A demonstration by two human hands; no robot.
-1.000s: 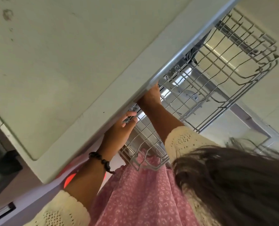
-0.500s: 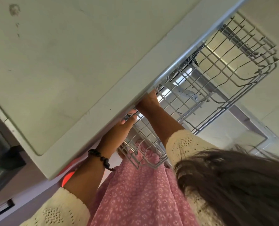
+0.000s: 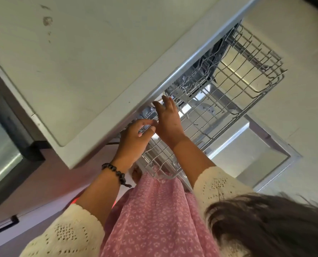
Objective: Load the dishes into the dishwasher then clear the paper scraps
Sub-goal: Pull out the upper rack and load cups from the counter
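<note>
left grip (image 3: pixel 134 138) curled on rack (image 3: pixel 219 101) wire | right grip (image 3: pixel 168 117) fingers straight, apart | no readable writing

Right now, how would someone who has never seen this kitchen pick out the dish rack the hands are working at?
Start at the pale countertop filling the upper left. The wire rack sticks out from under its metal-trimmed edge, above the open dishwasher door. It is the only grid of thin pale wires in view; no dishes show in it, and the left hand and right hand are over its near end.
</note>
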